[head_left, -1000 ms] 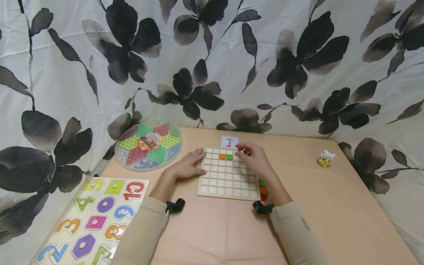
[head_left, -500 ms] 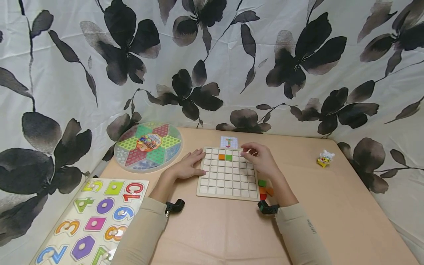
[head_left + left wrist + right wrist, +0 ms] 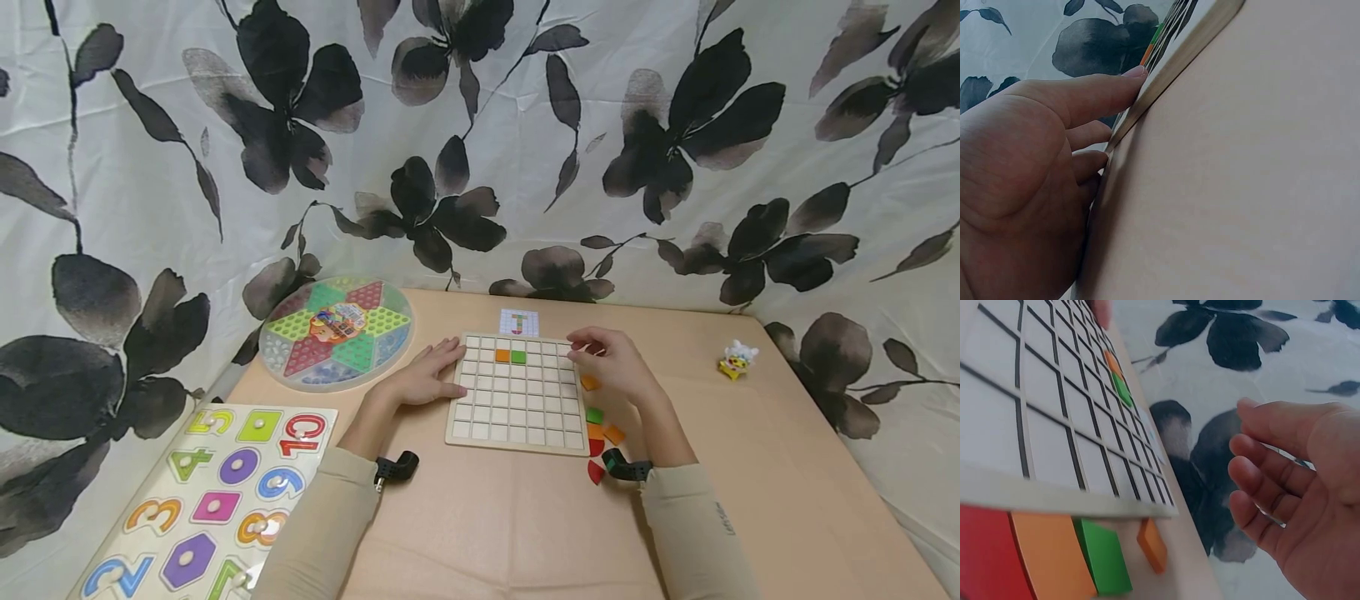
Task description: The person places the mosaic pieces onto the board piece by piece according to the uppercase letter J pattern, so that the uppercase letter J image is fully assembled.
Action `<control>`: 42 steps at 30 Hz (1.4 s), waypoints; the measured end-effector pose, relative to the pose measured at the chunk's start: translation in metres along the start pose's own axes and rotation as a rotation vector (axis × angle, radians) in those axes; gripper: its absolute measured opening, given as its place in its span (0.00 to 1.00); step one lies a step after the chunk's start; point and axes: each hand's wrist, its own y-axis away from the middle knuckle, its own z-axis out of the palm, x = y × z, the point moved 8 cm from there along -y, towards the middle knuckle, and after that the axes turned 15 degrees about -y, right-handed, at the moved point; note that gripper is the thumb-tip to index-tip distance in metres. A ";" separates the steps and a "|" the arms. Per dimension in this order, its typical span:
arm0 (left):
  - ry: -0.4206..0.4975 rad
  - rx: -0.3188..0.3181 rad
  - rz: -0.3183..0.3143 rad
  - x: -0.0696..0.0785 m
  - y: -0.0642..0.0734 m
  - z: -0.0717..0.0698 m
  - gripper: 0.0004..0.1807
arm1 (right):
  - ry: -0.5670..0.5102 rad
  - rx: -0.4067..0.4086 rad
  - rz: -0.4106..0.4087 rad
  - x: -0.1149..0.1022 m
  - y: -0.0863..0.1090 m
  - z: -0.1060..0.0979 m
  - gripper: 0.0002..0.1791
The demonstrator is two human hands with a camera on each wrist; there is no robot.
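A white gridded board (image 3: 517, 408) with a light wooden edge lies on the table; an orange square tile (image 3: 502, 356) and a green square tile (image 3: 518, 357) sit side by side in its upper part. My left hand (image 3: 423, 375) rests at the board's left edge, fingers extended, with the thumb (image 3: 1113, 94) touching the rim in the left wrist view. Near the upper right corner is my right hand (image 3: 618, 367). In the right wrist view its fingers (image 3: 1260, 478) are loosely bent and nothing shows between them. Below it lies a loose orange tile (image 3: 589, 382).
Along the board's right side lie more tiles: green (image 3: 594, 415), orange (image 3: 614, 434) and red (image 3: 596, 472). A pattern card (image 3: 519, 322) is behind the board. A round star-patterned game board (image 3: 337, 333), a number puzzle (image 3: 210, 500) and a small toy figure (image 3: 738, 359) stand around.
My right hand has moved rightward from over the board's upper cells to its right edge, uncovering more cells and loose tiles beside the board. The left hand stays put.
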 end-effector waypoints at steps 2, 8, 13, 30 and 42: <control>0.002 0.000 0.002 0.000 0.000 0.000 0.49 | 0.005 -0.005 0.008 0.005 0.001 -0.003 0.16; 0.006 0.005 0.004 0.001 0.001 -0.001 0.49 | 0.041 -0.018 0.077 0.024 0.004 -0.011 0.15; 0.006 0.004 0.007 0.001 0.001 0.000 0.49 | 0.052 -0.041 0.108 0.033 0.005 -0.014 0.16; 0.003 0.013 0.009 0.004 0.000 -0.001 0.49 | 0.072 -0.130 0.189 0.060 0.009 -0.017 0.16; 0.004 0.010 0.004 0.001 0.001 -0.001 0.49 | 0.046 -0.139 0.188 0.064 0.011 -0.014 0.14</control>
